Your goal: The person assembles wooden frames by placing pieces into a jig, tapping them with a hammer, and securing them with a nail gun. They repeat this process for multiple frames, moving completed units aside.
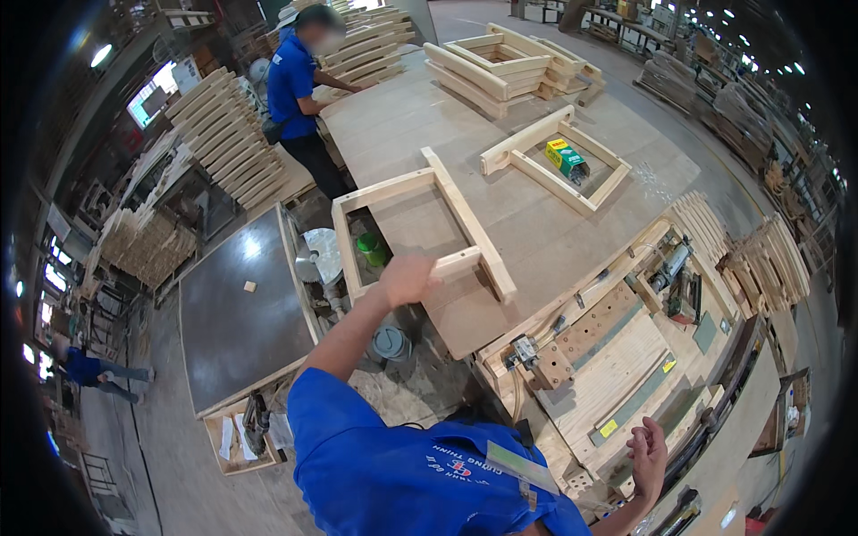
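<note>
My left hand [409,279] is wrapped round the near rail of a pale wooden frame [470,225]. This frame has a long side piece running past its rails, and it lies partly over the edge of the large table [393,125]. My right hand [650,451] is raised beside the clamping jig [617,357], with its fingers loosely curled, apart and holding nothing. Farther right on the table lies a second wooden frame [527,183], with a small green and yellow box [565,159] inside its outline.
More wooden frames [500,67] are stacked at the table's far end. A co-worker in blue [290,85] stands at its left side. A dark-topped table [241,304] is at my left, near a green container [371,249]. Curved wooden parts [769,263] are piled at right.
</note>
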Available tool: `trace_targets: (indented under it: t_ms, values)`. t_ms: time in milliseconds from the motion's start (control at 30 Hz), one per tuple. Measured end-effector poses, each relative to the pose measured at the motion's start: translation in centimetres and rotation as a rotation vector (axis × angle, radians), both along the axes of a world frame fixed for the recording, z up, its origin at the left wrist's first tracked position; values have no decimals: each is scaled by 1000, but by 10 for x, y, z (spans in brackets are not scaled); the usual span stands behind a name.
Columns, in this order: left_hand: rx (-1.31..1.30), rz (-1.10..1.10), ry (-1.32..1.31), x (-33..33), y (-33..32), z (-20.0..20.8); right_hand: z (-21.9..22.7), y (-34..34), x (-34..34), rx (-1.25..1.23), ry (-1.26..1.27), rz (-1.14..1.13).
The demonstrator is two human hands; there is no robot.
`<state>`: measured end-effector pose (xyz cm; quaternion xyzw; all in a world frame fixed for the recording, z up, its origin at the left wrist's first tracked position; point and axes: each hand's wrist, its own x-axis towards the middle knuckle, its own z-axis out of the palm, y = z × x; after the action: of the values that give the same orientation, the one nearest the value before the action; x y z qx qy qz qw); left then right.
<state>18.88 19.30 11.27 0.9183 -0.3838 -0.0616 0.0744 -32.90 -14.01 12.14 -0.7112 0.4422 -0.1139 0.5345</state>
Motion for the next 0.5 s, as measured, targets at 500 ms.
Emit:
trace_targets:
  t_ms: [500]
  values:
    - [-246,290,-648,207,-103,25,-19,70,-20,-127,93,-24]
